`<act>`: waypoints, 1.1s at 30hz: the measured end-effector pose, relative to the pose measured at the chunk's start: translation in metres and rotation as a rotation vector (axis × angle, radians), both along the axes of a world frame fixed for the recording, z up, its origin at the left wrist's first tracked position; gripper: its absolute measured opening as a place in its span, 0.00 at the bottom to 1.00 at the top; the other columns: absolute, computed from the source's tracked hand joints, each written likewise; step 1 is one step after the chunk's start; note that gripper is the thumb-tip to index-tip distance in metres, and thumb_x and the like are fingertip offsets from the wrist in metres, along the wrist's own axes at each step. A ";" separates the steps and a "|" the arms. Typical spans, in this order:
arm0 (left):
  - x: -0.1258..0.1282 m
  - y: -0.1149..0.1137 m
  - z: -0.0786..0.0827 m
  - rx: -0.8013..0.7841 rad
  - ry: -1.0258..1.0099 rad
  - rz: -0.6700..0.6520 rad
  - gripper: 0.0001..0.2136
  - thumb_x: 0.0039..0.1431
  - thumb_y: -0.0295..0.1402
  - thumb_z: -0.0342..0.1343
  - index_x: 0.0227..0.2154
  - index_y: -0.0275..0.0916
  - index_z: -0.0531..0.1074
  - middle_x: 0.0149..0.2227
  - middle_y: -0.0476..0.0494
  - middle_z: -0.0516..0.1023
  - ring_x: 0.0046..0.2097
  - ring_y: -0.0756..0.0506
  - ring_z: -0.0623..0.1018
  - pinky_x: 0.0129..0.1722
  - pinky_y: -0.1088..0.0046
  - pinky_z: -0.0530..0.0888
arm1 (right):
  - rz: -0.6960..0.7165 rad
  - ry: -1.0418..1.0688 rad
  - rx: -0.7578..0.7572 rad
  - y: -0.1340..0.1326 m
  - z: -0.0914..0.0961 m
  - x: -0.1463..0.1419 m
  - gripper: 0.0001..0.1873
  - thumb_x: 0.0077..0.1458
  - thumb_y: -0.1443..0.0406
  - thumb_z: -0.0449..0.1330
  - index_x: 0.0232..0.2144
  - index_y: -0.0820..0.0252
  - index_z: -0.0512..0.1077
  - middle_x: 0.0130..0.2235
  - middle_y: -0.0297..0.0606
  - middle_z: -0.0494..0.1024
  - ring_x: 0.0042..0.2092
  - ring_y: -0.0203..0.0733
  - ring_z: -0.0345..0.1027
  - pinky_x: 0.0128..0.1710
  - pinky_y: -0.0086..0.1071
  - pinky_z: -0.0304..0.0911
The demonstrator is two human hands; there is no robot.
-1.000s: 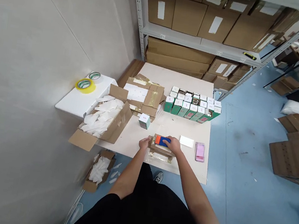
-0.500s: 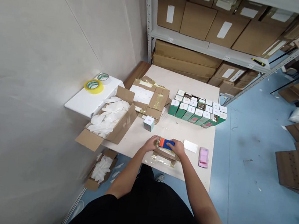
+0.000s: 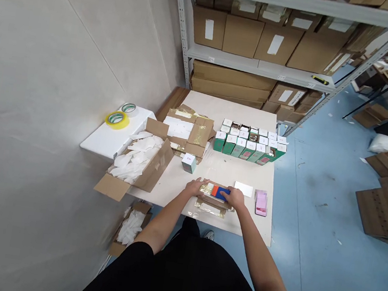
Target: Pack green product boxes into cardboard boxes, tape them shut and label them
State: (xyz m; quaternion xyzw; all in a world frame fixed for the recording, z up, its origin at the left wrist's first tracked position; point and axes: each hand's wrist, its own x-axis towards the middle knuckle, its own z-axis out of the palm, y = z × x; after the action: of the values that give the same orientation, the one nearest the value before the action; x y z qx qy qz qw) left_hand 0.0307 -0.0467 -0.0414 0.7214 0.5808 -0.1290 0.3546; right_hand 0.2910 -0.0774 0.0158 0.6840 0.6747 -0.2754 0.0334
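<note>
A small taped cardboard box [image 3: 212, 199] lies near the front edge of the white table [image 3: 226, 169]. My right hand [image 3: 235, 197] grips an orange and blue tape dispenser [image 3: 219, 192] and presses it on the box's top. My left hand [image 3: 195, 186] rests against the box's left end, fingers curled on it.
A small white and green carton [image 3: 189, 162] stands behind the box. Several green cartons [image 3: 250, 141] stand in rows further back. A white card [image 3: 243, 189] and a pink item [image 3: 261, 203] lie right. An open box of white packets [image 3: 137, 159], tape rolls [image 3: 117, 118] and shelving [image 3: 259, 44] surround.
The tape dispenser has slid to the right along the box top with my right hand. My left hand stays at the box's left end. The camera has shifted.
</note>
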 end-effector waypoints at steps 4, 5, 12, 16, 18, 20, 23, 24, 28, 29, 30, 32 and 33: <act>-0.001 0.003 -0.002 -0.008 -0.013 -0.003 0.48 0.49 0.49 0.68 0.71 0.66 0.49 0.67 0.44 0.65 0.64 0.33 0.70 0.57 0.63 0.70 | -0.057 -0.026 -0.022 -0.010 0.006 0.052 0.23 0.60 0.46 0.61 0.46 0.55 0.80 0.45 0.43 0.83 0.47 0.48 0.76 0.38 0.31 0.61; -0.001 0.004 -0.004 -0.011 -0.017 -0.003 0.48 0.50 0.49 0.68 0.71 0.65 0.48 0.64 0.44 0.67 0.63 0.33 0.71 0.55 0.64 0.70 | -0.077 -0.033 -0.026 -0.013 0.007 0.066 0.22 0.60 0.46 0.62 0.46 0.55 0.80 0.45 0.43 0.83 0.46 0.48 0.76 0.38 0.31 0.61; 0.000 0.011 -0.015 -0.036 -0.005 0.016 0.49 0.50 0.46 0.68 0.72 0.59 0.49 0.59 0.43 0.72 0.60 0.36 0.73 0.48 0.70 0.71 | -0.206 -0.111 -0.069 -0.035 0.012 0.145 0.22 0.58 0.47 0.64 0.45 0.55 0.79 0.45 0.43 0.83 0.46 0.48 0.75 0.34 0.30 0.58; 0.001 0.011 -0.019 -0.029 0.000 0.031 0.49 0.50 0.45 0.67 0.72 0.58 0.48 0.58 0.43 0.73 0.58 0.37 0.75 0.45 0.72 0.71 | -0.243 -0.155 -0.084 -0.041 0.009 0.163 0.24 0.57 0.45 0.64 0.45 0.56 0.79 0.44 0.42 0.82 0.43 0.45 0.75 0.33 0.29 0.58; 0.002 0.011 -0.020 -0.019 0.006 0.030 0.49 0.50 0.44 0.67 0.72 0.58 0.48 0.58 0.43 0.73 0.58 0.37 0.75 0.45 0.72 0.71 | -0.236 -0.169 -0.089 -0.039 0.007 0.162 0.24 0.57 0.45 0.64 0.45 0.57 0.79 0.44 0.43 0.82 0.43 0.45 0.75 0.33 0.29 0.59; 0.004 0.010 -0.020 -0.010 0.020 0.034 0.49 0.50 0.44 0.68 0.72 0.57 0.48 0.58 0.42 0.73 0.58 0.36 0.75 0.46 0.72 0.71 | -0.221 -0.194 -0.107 -0.035 0.005 0.155 0.24 0.58 0.46 0.63 0.44 0.58 0.79 0.43 0.45 0.83 0.43 0.45 0.75 0.33 0.29 0.60; 0.009 0.010 -0.017 -0.009 0.047 0.036 0.49 0.49 0.42 0.69 0.72 0.58 0.49 0.61 0.41 0.72 0.60 0.36 0.74 0.48 0.70 0.71 | -0.224 -0.250 -0.148 -0.025 -0.001 0.134 0.22 0.57 0.49 0.64 0.43 0.61 0.79 0.43 0.49 0.82 0.43 0.47 0.76 0.36 0.31 0.62; 0.010 0.010 -0.016 -0.006 0.051 0.035 0.49 0.49 0.42 0.69 0.72 0.58 0.50 0.63 0.42 0.71 0.61 0.35 0.73 0.49 0.69 0.71 | -0.230 -0.269 -0.155 -0.022 -0.004 0.124 0.22 0.57 0.50 0.65 0.43 0.62 0.79 0.43 0.50 0.82 0.43 0.48 0.76 0.37 0.31 0.63; 0.017 0.009 -0.010 -0.003 0.059 0.053 0.51 0.46 0.37 0.71 0.71 0.59 0.51 0.68 0.44 0.67 0.65 0.35 0.70 0.54 0.67 0.70 | -0.221 -0.275 -0.135 -0.009 -0.019 0.073 0.13 0.58 0.61 0.66 0.42 0.64 0.79 0.43 0.54 0.82 0.44 0.49 0.77 0.40 0.32 0.65; 0.018 0.008 -0.009 -0.006 0.062 0.062 0.51 0.45 0.37 0.71 0.71 0.59 0.52 0.68 0.45 0.67 0.65 0.35 0.70 0.54 0.67 0.70 | -0.218 -0.266 -0.129 -0.007 -0.022 0.061 0.12 0.57 0.64 0.66 0.42 0.64 0.79 0.43 0.55 0.82 0.44 0.49 0.77 0.41 0.32 0.66; 0.019 0.008 -0.008 -0.010 0.066 0.069 0.51 0.45 0.36 0.71 0.71 0.59 0.52 0.68 0.45 0.67 0.64 0.35 0.71 0.54 0.67 0.70 | -0.216 -0.261 -0.126 -0.006 -0.026 0.050 0.12 0.56 0.66 0.66 0.42 0.64 0.79 0.43 0.55 0.82 0.44 0.49 0.77 0.42 0.32 0.66; 0.019 0.006 -0.005 -0.008 0.067 0.074 0.50 0.45 0.36 0.70 0.71 0.59 0.53 0.67 0.45 0.68 0.63 0.35 0.72 0.54 0.67 0.70 | -0.216 -0.255 -0.123 -0.009 -0.031 0.037 0.12 0.54 0.68 0.66 0.43 0.65 0.79 0.43 0.55 0.82 0.45 0.50 0.77 0.43 0.32 0.65; 0.019 0.006 -0.004 -0.006 0.067 0.073 0.50 0.45 0.35 0.70 0.71 0.59 0.53 0.67 0.46 0.69 0.63 0.35 0.72 0.53 0.67 0.70 | -0.215 -0.255 -0.121 -0.013 -0.034 0.034 0.12 0.55 0.69 0.65 0.44 0.65 0.78 0.43 0.55 0.82 0.46 0.50 0.77 0.44 0.32 0.65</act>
State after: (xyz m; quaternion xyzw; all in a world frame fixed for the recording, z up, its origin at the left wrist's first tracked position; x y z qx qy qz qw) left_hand 0.0501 -0.0406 -0.0455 0.6939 0.6178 -0.1420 0.3417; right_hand 0.3251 -0.0905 -0.0179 0.7782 0.5702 -0.2285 0.1305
